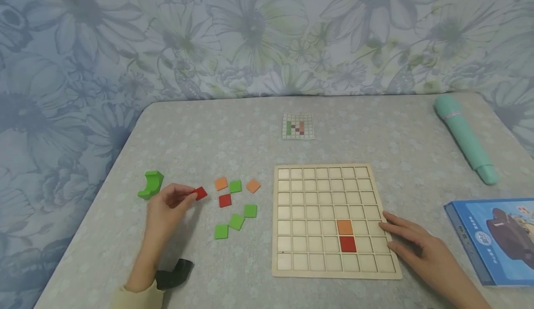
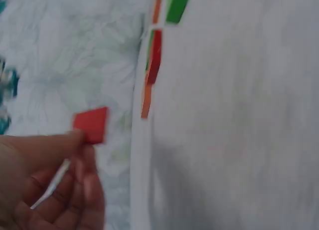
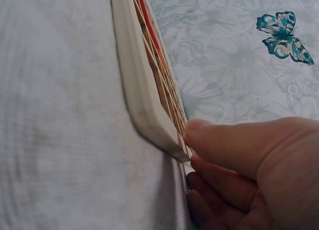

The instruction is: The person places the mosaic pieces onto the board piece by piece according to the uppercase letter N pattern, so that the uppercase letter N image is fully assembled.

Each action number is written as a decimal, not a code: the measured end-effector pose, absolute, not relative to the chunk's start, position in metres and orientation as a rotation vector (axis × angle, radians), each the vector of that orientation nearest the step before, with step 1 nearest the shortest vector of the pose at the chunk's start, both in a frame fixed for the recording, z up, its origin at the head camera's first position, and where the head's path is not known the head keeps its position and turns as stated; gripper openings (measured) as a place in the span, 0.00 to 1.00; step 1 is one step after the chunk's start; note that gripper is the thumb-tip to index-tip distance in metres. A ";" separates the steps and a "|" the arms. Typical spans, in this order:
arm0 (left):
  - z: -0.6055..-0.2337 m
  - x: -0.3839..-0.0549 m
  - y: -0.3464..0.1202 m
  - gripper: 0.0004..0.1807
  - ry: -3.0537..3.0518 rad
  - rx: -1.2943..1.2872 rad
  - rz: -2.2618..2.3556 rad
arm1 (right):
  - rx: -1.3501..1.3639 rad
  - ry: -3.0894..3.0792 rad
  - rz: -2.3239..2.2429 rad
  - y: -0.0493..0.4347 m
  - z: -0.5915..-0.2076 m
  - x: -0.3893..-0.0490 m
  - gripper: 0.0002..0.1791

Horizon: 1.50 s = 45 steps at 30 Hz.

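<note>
Between the thumb and fingertips of my left hand (image 1: 168,207) a red square tile (image 1: 200,192) is pinched above the table; the left wrist view shows the same red tile (image 2: 91,125) at the fingertips. My right hand (image 1: 421,246) touches the right edge of a wooden grid board (image 1: 308,212) with its fingertips. On the board an orange tile (image 1: 345,227) sits in a cell directly above a red tile (image 1: 348,244). Loose tiles lie left of the board: several green ones (image 1: 236,222), two orange ones (image 1: 253,186) and a red one (image 1: 225,200).
A small printed pattern card (image 1: 298,126) lies beyond the board. Past my left hand is a green curved block (image 1: 152,185), with a black object (image 1: 175,274) near my left sleeve. At right are a teal cylindrical case (image 1: 467,140) and a blue box (image 1: 492,242).
</note>
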<state>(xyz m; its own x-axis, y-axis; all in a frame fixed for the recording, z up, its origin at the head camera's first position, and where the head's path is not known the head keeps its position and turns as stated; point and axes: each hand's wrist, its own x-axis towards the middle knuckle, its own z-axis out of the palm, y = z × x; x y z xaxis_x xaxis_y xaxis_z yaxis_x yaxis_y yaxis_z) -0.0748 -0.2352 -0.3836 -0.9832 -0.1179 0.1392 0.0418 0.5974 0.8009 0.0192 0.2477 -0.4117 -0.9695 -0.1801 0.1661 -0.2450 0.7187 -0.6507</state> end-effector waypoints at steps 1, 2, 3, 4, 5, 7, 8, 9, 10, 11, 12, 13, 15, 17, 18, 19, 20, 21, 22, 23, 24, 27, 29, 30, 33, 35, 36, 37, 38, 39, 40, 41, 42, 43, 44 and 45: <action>-0.380 -0.074 -0.228 0.07 -2.612 0.040 -1.399 | 0.351 -2.828 1.090 0.248 -0.412 0.019 0.23; -0.377 -0.073 -0.220 0.07 -2.584 0.003 -1.466 | 0.353 -2.828 1.094 0.247 -0.411 0.019 0.23; -0.373 -0.072 -0.212 0.07 -2.553 -0.049 -1.548 | 0.357 -2.826 1.098 0.247 -0.411 0.019 0.23; -0.370 -0.072 -0.203 0.07 -2.532 -0.110 -1.625 | 0.362 -2.826 1.100 0.247 -0.411 0.019 0.23; -0.368 -0.072 -0.193 0.08 -2.516 -0.171 -1.693 | 0.367 -2.822 1.101 0.247 -0.411 0.019 0.23; -0.363 -0.071 -0.174 0.08 -2.505 -0.297 -1.804 | 0.379 -2.816 1.109 0.246 -0.411 0.019 0.23; -0.361 -0.072 -0.165 0.08 -2.515 -0.353 -1.851 | 0.384 -2.812 1.111 0.246 -0.411 0.018 0.23; -0.360 -0.072 -0.155 0.08 -2.530 -0.408 -1.889 | 0.388 -2.809 1.114 0.246 -0.410 0.018 0.23; -0.359 -0.073 -0.146 0.08 -2.559 -0.451 -1.914 | 0.390 -2.806 1.114 0.246 -0.410 0.018 0.23; -0.359 -0.074 -0.136 0.08 -2.588 -0.488 -1.935 | 0.390 -2.803 1.116 0.246 -0.410 0.018 0.23; -0.360 -0.076 -0.127 0.08 -2.611 -0.528 -1.956 | 0.388 -2.802 1.116 0.246 -0.410 0.018 0.23; -0.361 -0.076 -0.118 0.08 -2.641 -0.554 -1.979 | 0.387 -2.799 1.116 0.246 -0.410 0.019 0.23; -0.359 -0.076 -0.100 0.07 -2.683 -0.619 -1.995 | 0.383 -2.800 1.115 0.246 -0.410 0.019 0.23; -0.363 -0.076 -0.083 0.06 -2.718 -0.674 -1.994 | 0.379 -2.799 1.114 0.246 -0.411 0.019 0.22; -0.365 -0.076 -0.075 0.06 -2.732 -0.705 -1.987 | 0.377 -2.800 1.113 0.246 -0.411 0.019 0.22; -0.366 -0.075 -0.067 0.05 -2.758 -0.729 -1.962 | 0.375 -2.801 1.112 0.246 -0.411 0.019 0.22; -0.368 -0.075 -0.061 0.05 -2.765 -0.764 -1.941 | 0.371 -2.805 1.113 0.246 -0.411 0.019 0.22; -0.375 -0.077 -0.056 0.05 -2.775 -0.788 -1.919 | 0.369 -2.804 1.115 0.246 -0.411 0.019 0.22; -0.377 -0.077 -0.051 0.04 -2.785 -0.815 -1.912 | 0.367 -2.806 1.113 0.246 -0.412 0.019 0.22; -0.379 -0.077 -0.047 0.04 -2.790 -0.841 -1.903 | 0.365 -2.808 1.109 0.246 -0.411 0.019 0.22; -0.382 -0.077 -0.044 0.05 -2.797 -0.869 -1.885 | 0.364 -2.809 1.106 0.246 -0.411 0.020 0.22; -0.387 -0.078 -0.037 0.05 -2.811 -0.926 -1.878 | 0.366 -2.807 1.093 0.246 -0.411 0.019 0.22; -0.390 -0.078 -0.035 0.04 -2.826 -0.948 -1.866 | 0.363 -2.808 1.086 0.246 -0.411 0.020 0.22; -0.391 -0.077 -0.034 0.04 -2.837 -0.949 -1.856 | 0.363 -2.809 1.084 0.246 -0.411 0.020 0.22; -0.393 -0.076 -0.033 0.04 -2.863 -0.933 -1.842 | 0.364 -2.807 1.085 0.246 -0.411 0.020 0.22; -0.392 -0.076 -0.032 0.03 -2.872 -0.925 -1.817 | 0.375 -2.799 1.086 0.246 -0.411 0.018 0.22; -0.392 -0.076 -0.032 0.03 -2.874 -0.922 -1.801 | 0.378 -2.797 1.088 0.247 -0.411 0.017 0.22; -0.391 -0.075 -0.031 0.03 -2.875 -0.922 -1.787 | 0.377 -2.795 1.091 0.247 -0.411 0.016 0.22; -0.391 -0.074 -0.031 0.03 -2.873 -0.924 -1.773 | 0.371 -2.799 1.096 0.247 -0.412 0.016 0.22; -0.391 -0.073 -0.030 0.03 -2.875 -0.927 -1.749 | 0.355 -2.816 1.090 0.247 -0.412 0.016 0.22; -0.391 -0.071 -0.030 0.03 -2.877 -0.930 -1.723 | 0.335 -2.839 1.081 0.248 -0.413 0.016 0.22; -0.392 -0.070 -0.029 0.03 -2.880 -0.935 -1.688 | 0.317 -2.858 1.077 0.248 -0.413 0.016 0.21; -0.392 -0.068 -0.028 0.03 -2.881 -0.949 -1.634 | 0.294 -2.881 1.072 0.248 -0.414 0.017 0.21; -0.393 -0.067 -0.027 0.04 -2.882 -0.964 -1.572 | 0.275 -2.900 1.065 0.249 -0.415 0.017 0.21; -0.393 -0.066 -0.027 0.04 -2.881 -0.979 -1.507 | 0.258 -2.919 1.058 0.249 -0.415 0.017 0.21; -0.393 -0.065 -0.026 0.04 -2.881 -0.994 -1.437 | 0.245 -2.934 1.048 0.249 -0.416 0.017 0.20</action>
<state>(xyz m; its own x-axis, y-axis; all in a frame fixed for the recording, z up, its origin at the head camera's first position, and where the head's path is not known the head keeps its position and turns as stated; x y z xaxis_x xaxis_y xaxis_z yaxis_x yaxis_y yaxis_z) -0.0648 -0.0257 -0.3935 -0.8025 0.5941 0.0556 0.4017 0.4689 0.7866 0.0169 0.2488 -0.4159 -0.9876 -0.1413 0.0683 -0.1526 0.7628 -0.6283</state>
